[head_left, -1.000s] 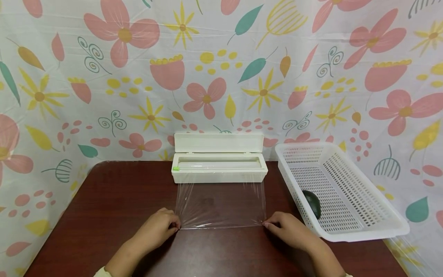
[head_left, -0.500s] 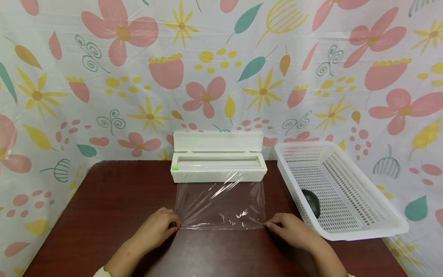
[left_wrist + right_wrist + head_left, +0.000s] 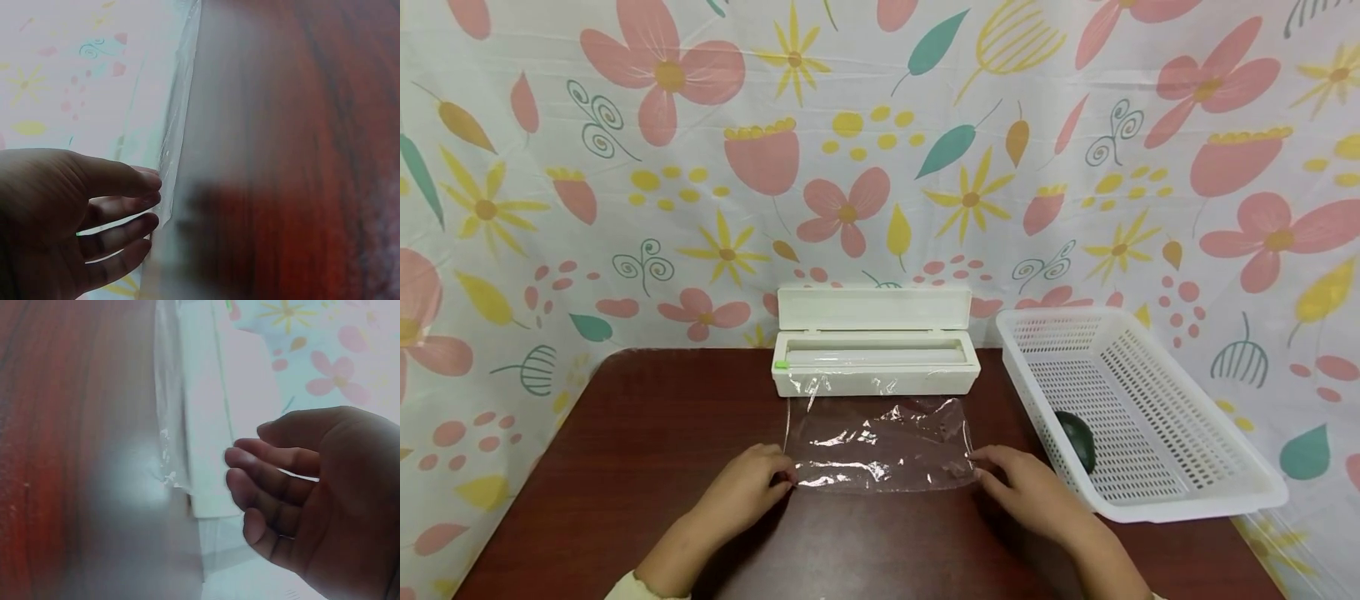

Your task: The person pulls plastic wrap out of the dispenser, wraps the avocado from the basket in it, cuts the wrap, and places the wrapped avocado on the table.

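One sheet of clear, wrinkled plastic film (image 3: 880, 446) extends from one white rectangular box (image 3: 876, 384), lid raised, over one glossy dark-red wood-grain table (image 3: 865, 554). Two hands flank the near corners of the sheet — left hand (image 3: 747, 485): fingers relaxed, thumb and index tips close together at the corner; contact cannot be told. Right hand (image 3: 1026, 493): thumb and fingers loosely parted beside the sheet, gripping nothing. One white perforated plastic basket (image 3: 1187, 510), right, contains one smooth, rounded, dark-green object (image 3: 1077, 442).

Basket (image 3: 1187, 507) right of dispenser (image 3: 874, 319)
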A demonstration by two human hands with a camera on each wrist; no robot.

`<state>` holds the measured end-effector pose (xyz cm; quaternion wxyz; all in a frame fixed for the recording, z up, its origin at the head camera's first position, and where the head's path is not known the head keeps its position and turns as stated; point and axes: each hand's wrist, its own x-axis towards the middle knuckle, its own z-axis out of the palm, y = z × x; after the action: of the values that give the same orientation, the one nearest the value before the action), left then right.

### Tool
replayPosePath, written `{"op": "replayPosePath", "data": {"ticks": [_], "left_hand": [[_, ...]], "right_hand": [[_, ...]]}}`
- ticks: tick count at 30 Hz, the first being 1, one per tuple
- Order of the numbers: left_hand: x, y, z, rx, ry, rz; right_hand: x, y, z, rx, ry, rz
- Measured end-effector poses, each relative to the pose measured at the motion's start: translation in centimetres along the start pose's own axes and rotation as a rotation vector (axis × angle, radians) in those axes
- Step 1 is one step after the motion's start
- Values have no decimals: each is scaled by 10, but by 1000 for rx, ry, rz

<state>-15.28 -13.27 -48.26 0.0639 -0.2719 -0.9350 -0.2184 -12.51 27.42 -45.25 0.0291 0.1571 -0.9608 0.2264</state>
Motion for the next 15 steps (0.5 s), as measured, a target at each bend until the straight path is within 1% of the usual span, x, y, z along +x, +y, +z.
{"op": "replayPosePath", "data": {"ticks": [2,4,9,12,15], "left_hand": [[2,0,0,0,7,-13],[4,-1,0,-2,11,-30],[9,-2,1,-12,25,-47],[11,-4,1,-25,29,-56],[13,-5,2,-42,29,-79]], "right_hand": [[0,-3,-2,2,53,-10],[0,-4,-5,6,112,-38],[-1,-4,-14,7,236,-82],[-2,-3,-22,1,299,-92],[-3,0,-28,2,344,-110]]}}
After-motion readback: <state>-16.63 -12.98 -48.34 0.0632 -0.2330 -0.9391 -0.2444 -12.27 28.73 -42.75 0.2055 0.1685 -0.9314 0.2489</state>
